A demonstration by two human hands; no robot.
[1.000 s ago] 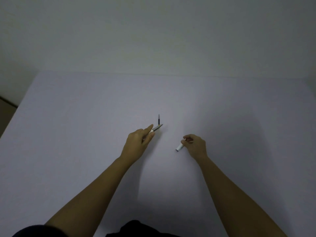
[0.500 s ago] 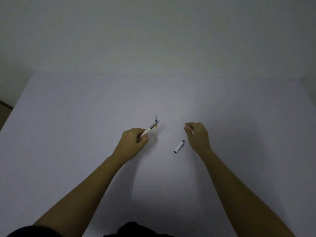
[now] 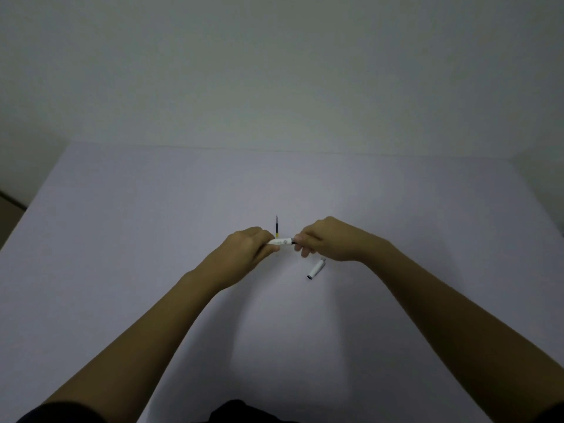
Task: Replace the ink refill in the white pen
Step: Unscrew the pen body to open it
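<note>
The white pen (image 3: pixel 283 241) is held level between both hands above the middle of the table. My left hand (image 3: pixel 244 254) grips its left end and my right hand (image 3: pixel 323 239) pinches its dark right end. A thin dark ink refill (image 3: pixel 276 226) with a yellow band lies on the table just behind the pen, pointing away from me. The white pen cap (image 3: pixel 316 268) lies on the table below my right hand, apart from it.
The pale table (image 3: pixel 152 239) stretches wide on all sides, with its far edge meeting a plain wall. Its left edge drops off at the far left of the view.
My right hand let go of the pen cap, which now lies on the table, and moved left to grasp the pen's tip end. My left hand turned the pen level.
</note>
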